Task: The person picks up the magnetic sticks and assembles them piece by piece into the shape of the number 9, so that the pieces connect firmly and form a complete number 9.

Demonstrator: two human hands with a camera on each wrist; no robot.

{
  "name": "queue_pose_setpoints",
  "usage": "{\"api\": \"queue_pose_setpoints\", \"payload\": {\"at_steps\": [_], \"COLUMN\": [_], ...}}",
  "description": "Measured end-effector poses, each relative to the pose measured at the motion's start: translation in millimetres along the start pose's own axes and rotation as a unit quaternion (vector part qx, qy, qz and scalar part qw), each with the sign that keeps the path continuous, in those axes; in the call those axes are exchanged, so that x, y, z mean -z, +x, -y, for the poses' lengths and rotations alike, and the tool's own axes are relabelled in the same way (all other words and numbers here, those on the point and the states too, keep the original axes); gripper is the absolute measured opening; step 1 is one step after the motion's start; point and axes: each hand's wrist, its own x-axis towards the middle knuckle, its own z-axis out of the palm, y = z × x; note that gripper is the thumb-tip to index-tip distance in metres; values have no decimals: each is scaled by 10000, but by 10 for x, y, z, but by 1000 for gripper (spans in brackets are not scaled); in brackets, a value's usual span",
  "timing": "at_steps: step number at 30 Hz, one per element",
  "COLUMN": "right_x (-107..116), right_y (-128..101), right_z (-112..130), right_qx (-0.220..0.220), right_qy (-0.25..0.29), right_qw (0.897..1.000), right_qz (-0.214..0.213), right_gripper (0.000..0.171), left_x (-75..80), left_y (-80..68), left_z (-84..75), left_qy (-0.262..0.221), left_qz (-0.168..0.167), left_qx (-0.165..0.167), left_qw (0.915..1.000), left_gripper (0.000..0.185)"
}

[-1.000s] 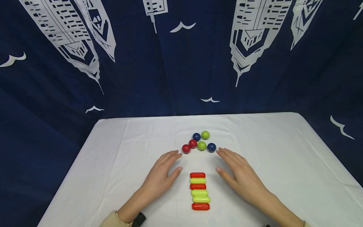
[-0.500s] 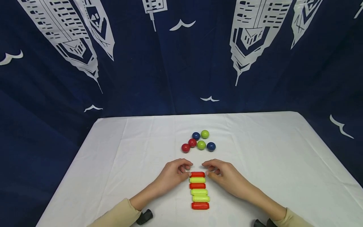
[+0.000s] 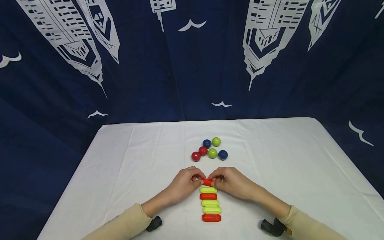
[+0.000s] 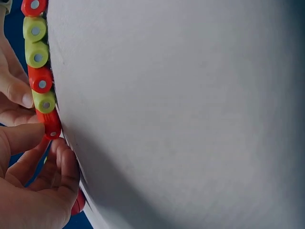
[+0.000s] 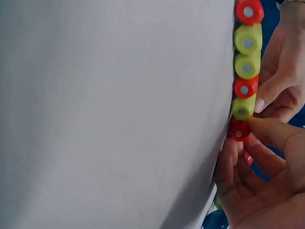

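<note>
Head view shows a column of short coloured sticks lying crosswise on the white tabletop (image 3: 126, 166), and every place below is given relative to that column. At its near end lies a red stick (image 3: 211, 218); beyond it come two yellow-green sticks (image 3: 211, 206), another red one (image 3: 208, 196) and one more yellow-green one (image 3: 208, 190), each just beside the next. At the far end of the column sits the top red stick (image 3: 207, 182), and both hands meet on it. The left hand (image 3: 186, 182) comes in from the left of the column and pinches the stick's left end with curled fingers and thumb. The right hand (image 3: 231, 181) comes in from the right and pinches the right end the same way, so only the middle of the stick shows between the fingertips. Left wrist view shows the sticks end-on, each with a small grey disc in its end, with the thumb and fingers closed round the red one (image 4: 51, 128). Right wrist view shows the same grip from the other end (image 5: 238, 130). Beyond the column, apart from the hands, six balls (image 3: 210, 149) cluster together: two red, two blue, two yellow-green. Behind the tabletop hangs a dark blue curtain (image 3: 192, 66) printed with white towers and birds.
</note>
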Motion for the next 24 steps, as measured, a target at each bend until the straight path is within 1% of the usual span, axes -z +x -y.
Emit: {"api": "queue_pose_setpoints", "payload": {"at_steps": [2, 6, 9, 13, 19, 24], "right_x": [23, 63, 81, 92, 98, 79], "right_y": [33, 104, 157, 233, 325, 362], "right_z": [-1, -23, -51, -81, -84, -67], "right_qx": [-7, -2, 122, 200, 56, -127], "right_qy": [-35, 91, 143, 87, -32, -302], "right_qw": [10000, 9999, 9995, 9986, 9979, 9955], "right_qz": [-21, -102, -248, -479, -649, -886], "right_gripper": [17, 16, 16, 17, 17, 17], "left_x": [8, 32, 53, 75, 94, 100], "left_y": [27, 91, 151, 240, 331, 383], "left_z": [-6, -7, 6, 36, 77, 73], "left_qy": [11, 6, -2, 0, 208, 396], "left_qz": [-42, -168, -280, -397, -454, -531], "left_qx": [-2, -34, -47, -18, -8, -135], "left_qw": [10000, 9999, 9996, 9992, 9988, 9977], "left_gripper": [14, 14, 14, 13, 14, 14]}}
